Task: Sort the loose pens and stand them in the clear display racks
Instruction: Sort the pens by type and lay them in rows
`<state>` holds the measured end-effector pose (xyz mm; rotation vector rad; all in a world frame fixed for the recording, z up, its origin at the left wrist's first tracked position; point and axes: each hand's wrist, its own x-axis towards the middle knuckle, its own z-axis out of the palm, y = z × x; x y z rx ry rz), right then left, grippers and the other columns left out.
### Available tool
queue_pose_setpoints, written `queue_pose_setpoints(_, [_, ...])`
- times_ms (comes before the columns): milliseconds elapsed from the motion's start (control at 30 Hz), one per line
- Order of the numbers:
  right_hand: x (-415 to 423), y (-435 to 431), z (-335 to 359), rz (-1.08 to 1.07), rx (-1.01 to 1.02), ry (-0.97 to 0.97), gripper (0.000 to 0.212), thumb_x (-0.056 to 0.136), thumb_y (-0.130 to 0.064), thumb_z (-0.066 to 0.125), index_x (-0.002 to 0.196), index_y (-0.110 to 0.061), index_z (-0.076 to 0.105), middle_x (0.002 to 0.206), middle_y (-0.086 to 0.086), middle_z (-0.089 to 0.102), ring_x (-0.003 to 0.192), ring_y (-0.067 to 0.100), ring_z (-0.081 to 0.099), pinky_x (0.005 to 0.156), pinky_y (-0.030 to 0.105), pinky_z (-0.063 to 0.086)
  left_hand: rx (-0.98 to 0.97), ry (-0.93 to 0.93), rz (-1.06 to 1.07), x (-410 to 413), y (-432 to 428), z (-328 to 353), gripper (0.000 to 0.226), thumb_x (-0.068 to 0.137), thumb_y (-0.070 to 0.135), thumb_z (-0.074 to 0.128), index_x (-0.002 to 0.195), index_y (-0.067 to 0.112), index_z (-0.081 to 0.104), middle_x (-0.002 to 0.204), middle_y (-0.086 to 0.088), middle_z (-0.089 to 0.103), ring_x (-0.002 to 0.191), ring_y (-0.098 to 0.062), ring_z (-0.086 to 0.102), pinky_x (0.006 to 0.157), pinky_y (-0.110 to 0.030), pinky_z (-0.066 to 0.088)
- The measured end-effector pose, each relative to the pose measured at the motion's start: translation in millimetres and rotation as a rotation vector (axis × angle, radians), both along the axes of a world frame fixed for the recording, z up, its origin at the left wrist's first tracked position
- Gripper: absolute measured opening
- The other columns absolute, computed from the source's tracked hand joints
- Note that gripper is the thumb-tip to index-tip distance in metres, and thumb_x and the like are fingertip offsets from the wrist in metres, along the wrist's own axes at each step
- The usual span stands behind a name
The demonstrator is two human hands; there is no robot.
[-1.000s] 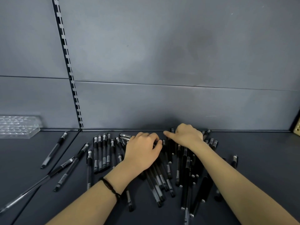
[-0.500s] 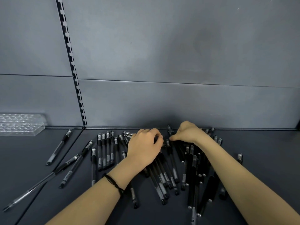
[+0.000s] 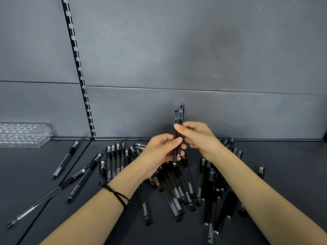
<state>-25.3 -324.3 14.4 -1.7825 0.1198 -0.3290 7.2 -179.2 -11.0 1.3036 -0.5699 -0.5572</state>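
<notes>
Two black pens (image 3: 178,119) stand nearly upright above the pile, held together by both hands. My left hand (image 3: 159,154) grips their lower part, thumb across the barrels. My right hand (image 3: 198,137) pinches them higher up, thumb on the near side. Below the hands, several loose black pens (image 3: 177,188) lie in a heap on the dark shelf (image 3: 283,174). A clear display rack (image 3: 23,135) sits at the far left against the back wall, with no pens visible in it.
A tidy row of pens (image 3: 115,160) lies left of the heap, and single pens (image 3: 65,160) are scattered toward the rack. A grey back panel with a slotted upright (image 3: 79,73) closes the shelf behind.
Both hands were down in the pile at the back of the shelf. They have risen together with two pens, now held upright above it.
</notes>
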Motion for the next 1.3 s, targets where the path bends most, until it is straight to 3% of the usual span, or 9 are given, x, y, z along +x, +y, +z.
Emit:
queue_pose_setpoints(133, [-6,-1,7,0.031,-0.093,0.035,0.03,0.093,-0.032,0.061,0.069,-0.016,0.053,0.046,-0.011,0.041,0.042,0.006,0.025,0.04,0.018,0.018,-0.008,0.011,-0.052,1,-1,1,0.012,0.1,0.013,0.049,0.096,0.009,0.059,0.075,-0.003,0.063,0.057,-0.009,0.056,0.054,-0.021,0.046])
queue_pose_setpoints(333, [-35,-43,11,0.134,-0.438,0.147,0.027,0.093,-0.036,0.06,0.094,-0.01,0.069,0.075,-0.001,0.064,0.053,0.01,0.047,0.043,0.014,0.034,-0.085,0.222,-0.048,-18,-7,6,0.015,0.103,0.011,0.037,0.094,0.012,0.05,0.064,-0.001,0.042,0.048,-0.013,0.035,0.047,-0.023,0.034])
queue_pose_setpoints(500, [-43,-80,0,0.053,-0.796,0.237,0.026,0.077,-0.047,0.074,0.086,-0.022,0.073,0.083,-0.006,0.071,0.075,0.004,0.061,0.07,0.017,0.044,-0.045,0.14,0.099,-26,-21,7,0.02,0.102,0.034,0.044,0.093,0.017,0.051,0.054,0.006,0.03,0.038,-0.006,0.022,0.037,-0.018,0.022])
queue_pose_setpoints(667, [-50,-83,-4,0.19,-1.022,0.396,0.07,0.066,-0.07,0.068,0.119,-0.025,0.062,0.114,-0.01,0.053,0.11,0.008,0.051,0.097,0.026,0.043,-0.091,0.161,0.079,-36,-36,1,0.02,0.104,0.025,0.041,0.094,0.012,0.053,0.055,0.001,0.048,0.041,-0.011,0.043,0.044,-0.024,0.043])
queue_pose_setpoints(733, [-57,-86,-1,0.211,-1.045,0.448,0.093,0.055,-0.081,0.058,0.13,-0.025,0.055,0.124,-0.011,0.046,0.12,0.009,0.041,0.105,0.029,0.037,-0.068,0.12,0.063,-37,-32,-5,0.02,0.104,0.023,0.041,0.094,0.011,0.054,0.058,0.0,0.053,0.044,-0.012,0.047,0.047,-0.026,0.046])
queue_pose_setpoints(800, [-63,-89,0,0.227,-1.051,0.494,0.101,0.051,-0.083,0.053,0.135,-0.026,0.051,0.131,-0.011,0.039,0.125,0.009,0.031,0.107,0.03,0.033,-0.075,0.109,0.063,-37,-27,-10,0.02,0.103,0.022,0.042,0.093,0.01,0.054,0.058,-0.001,0.053,0.044,-0.013,0.045,0.046,-0.026,0.044])
queue_pose_setpoints(1033, [-59,-84,-13,0.197,-1.053,0.441,0.059,0.073,-0.065,0.067,0.118,-0.028,0.056,0.123,-0.005,0.037,0.121,0.015,0.028,0.106,0.037,0.035,-0.093,0.102,0.107,-37,-29,-13,0.019,0.103,0.02,0.042,0.093,0.008,0.054,0.056,-0.001,0.052,0.043,-0.012,0.044,0.045,-0.025,0.043])
queue_pose_setpoints(1133, [-54,-87,-18,0.155,-1.009,0.382,0.043,0.077,-0.057,0.069,0.107,-0.028,0.062,0.117,-0.003,0.043,0.117,0.017,0.034,0.101,0.034,0.036,-0.093,0.086,0.104,-40,-29,-12,0.019,0.103,0.02,0.043,0.093,0.008,0.054,0.056,-0.002,0.053,0.042,-0.012,0.044,0.045,-0.025,0.043])
queue_pose_setpoints(1300, [-46,-83,-24,0.082,-1.005,0.281,0.042,0.079,-0.056,0.068,0.109,-0.027,0.066,0.111,-0.003,0.047,0.115,0.019,0.04,0.099,0.033,0.038,-0.092,0.064,0.099,-39,-27,-8,0.02,0.103,0.02,0.042,0.095,0.008,0.055,0.058,-0.002,0.054,0.043,-0.012,0.045,0.046,-0.025,0.044])
